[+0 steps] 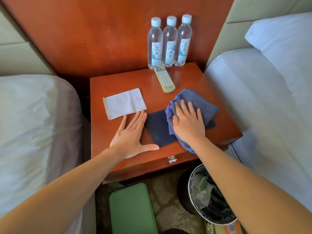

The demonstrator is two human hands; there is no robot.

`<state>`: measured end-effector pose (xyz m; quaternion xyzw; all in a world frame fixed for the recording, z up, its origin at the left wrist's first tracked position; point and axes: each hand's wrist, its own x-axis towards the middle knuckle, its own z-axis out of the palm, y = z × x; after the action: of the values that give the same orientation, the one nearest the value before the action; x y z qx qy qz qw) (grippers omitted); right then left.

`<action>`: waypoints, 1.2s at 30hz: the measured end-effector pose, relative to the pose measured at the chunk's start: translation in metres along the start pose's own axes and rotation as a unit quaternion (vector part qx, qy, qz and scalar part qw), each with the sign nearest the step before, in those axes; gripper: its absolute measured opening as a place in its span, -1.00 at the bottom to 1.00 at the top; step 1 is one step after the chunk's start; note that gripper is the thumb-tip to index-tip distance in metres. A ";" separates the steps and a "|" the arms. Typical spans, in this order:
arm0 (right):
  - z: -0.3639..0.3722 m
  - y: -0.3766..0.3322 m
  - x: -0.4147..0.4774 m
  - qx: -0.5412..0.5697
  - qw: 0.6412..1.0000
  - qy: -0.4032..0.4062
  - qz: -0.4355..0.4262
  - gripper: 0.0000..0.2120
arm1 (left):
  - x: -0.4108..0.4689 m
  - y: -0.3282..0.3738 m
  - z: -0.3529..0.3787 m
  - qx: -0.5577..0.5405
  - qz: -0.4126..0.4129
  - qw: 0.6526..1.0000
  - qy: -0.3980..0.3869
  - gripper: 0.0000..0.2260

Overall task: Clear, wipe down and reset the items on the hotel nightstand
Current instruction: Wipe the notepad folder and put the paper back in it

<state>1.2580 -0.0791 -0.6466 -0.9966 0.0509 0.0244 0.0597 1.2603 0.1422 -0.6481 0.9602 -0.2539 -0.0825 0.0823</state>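
The wooden nightstand (118, 85) stands between two beds. My right hand (188, 123) presses flat on a crumpled blue cloth (197, 102), which lies over the right part of a dark navy folder (156, 128). My left hand (130, 135) rests flat on the wood just left of the folder, fingers straight, thumb spread along the folder's front corner. A white paper packet (124, 103) lies beyond my left fingertips. A cream remote (164, 79) lies behind the cloth. Three water bottles (169, 42) stand in a row at the back right.
White beds flank the nightstand, left (33, 124) and right (261, 98). On the carpet below sit a green tray (131, 210) and a lined waste bin (207, 195) with crumpled rubbish. A metal drawer handle (172, 159) sticks out at the front.
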 end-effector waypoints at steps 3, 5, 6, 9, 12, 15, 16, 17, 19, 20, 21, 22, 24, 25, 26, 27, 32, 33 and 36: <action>0.005 -0.025 -0.008 0.005 0.999 -0.005 -0.032 -0.48 | -0.001 0.000 0.000 -0.024 -0.004 1.000 0.003 0.15; 0.006 -0.034 -0.009 0.005 0.999 -0.008 -0.040 -0.49 | 0.000 0.000 -0.001 -0.030 -0.003 1.000 0.003 0.18; 0.006 -0.038 -0.010 0.006 0.999 -0.010 -0.047 -0.50 | 0.000 0.001 -0.002 -0.033 -0.003 0.999 0.002 0.18; 0.009 -0.049 -0.015 0.013 0.998 -0.010 -0.065 -0.51 | -0.001 0.002 -0.003 -0.039 -0.002 0.999 0.000 0.16; 0.008 -0.056 -0.018 0.019 0.997 -0.008 -0.072 -0.53 | 0.000 0.001 -0.002 -0.041 0.000 0.999 0.006 0.14; 0.006 -0.057 -0.021 0.028 0.996 -0.011 -0.081 -0.55 | 0.001 0.001 -0.001 -0.047 -0.003 0.999 0.010 0.17; 0.005 -0.058 -0.022 0.033 0.996 -0.014 -0.085 -0.56 | 0.001 0.001 -0.001 -0.050 -0.005 0.999 0.012 0.18; 0.004 -0.058 -0.023 0.036 0.995 -0.018 -0.089 -0.57 | 0.000 0.001 -0.002 -0.056 -0.005 0.998 0.011 0.19; 0.002 -0.056 -0.024 0.043 0.993 -0.026 -0.104 -0.58 | 0.000 0.000 0.000 -0.066 -0.003 0.998 0.012 0.19; 0.001 -0.054 -0.026 0.046 0.992 -0.032 -0.113 -0.59 | 0.000 0.000 0.001 -0.068 0.000 0.998 0.015 0.18; 0.000 -0.051 -0.027 0.051 0.990 -0.041 -0.124 -0.59 | 0.000 -0.001 0.002 -0.065 0.004 0.998 0.018 0.16; -0.001 -0.049 -0.030 0.056 0.988 -0.050 -0.134 -0.60 | -0.001 -0.002 0.003 -0.057 0.009 0.998 0.020 0.13; -0.001 -0.044 -0.036 0.064 0.985 -0.061 -0.150 -0.61 | 0.000 -0.003 0.003 -0.039 0.019 0.999 0.017 0.06; -0.001 -0.042 -0.038 0.069 0.984 -0.063 -0.155 -0.61 | 0.000 -0.003 0.003 -0.038 0.023 0.999 0.015 0.05; -0.001 -0.040 -0.040 0.080 0.982 -0.063 -0.157 -0.61 | -0.001 -0.003 0.002 -0.041 0.025 0.999 0.014 0.04; -0.001 -0.038 -0.042 0.092 0.981 -0.064 -0.158 -0.62 | -0.001 -0.004 0.002 -0.044 0.028 0.999 0.013 0.04; 0.002 -0.029 -0.049 0.103 0.978 -0.072 -0.169 -0.61 | -0.002 -0.006 0.004 -0.033 0.044 0.998 0.002 0.12; 0.003 -0.028 -0.051 0.099 0.978 -0.070 -0.171 -0.58 | -0.001 -0.006 0.005 -0.028 0.048 0.998 0.001 0.12; 0.005 -0.025 -0.055 0.122 0.975 -0.061 -0.178 -0.60 | 0.000 -0.008 0.006 -0.004 0.053 0.999 0.003 0.11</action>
<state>1.2054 -0.0485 -0.6457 -0.9717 -0.1279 0.0674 0.1869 1.2625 0.1486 -0.6559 0.9453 -0.3039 -0.0760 0.0908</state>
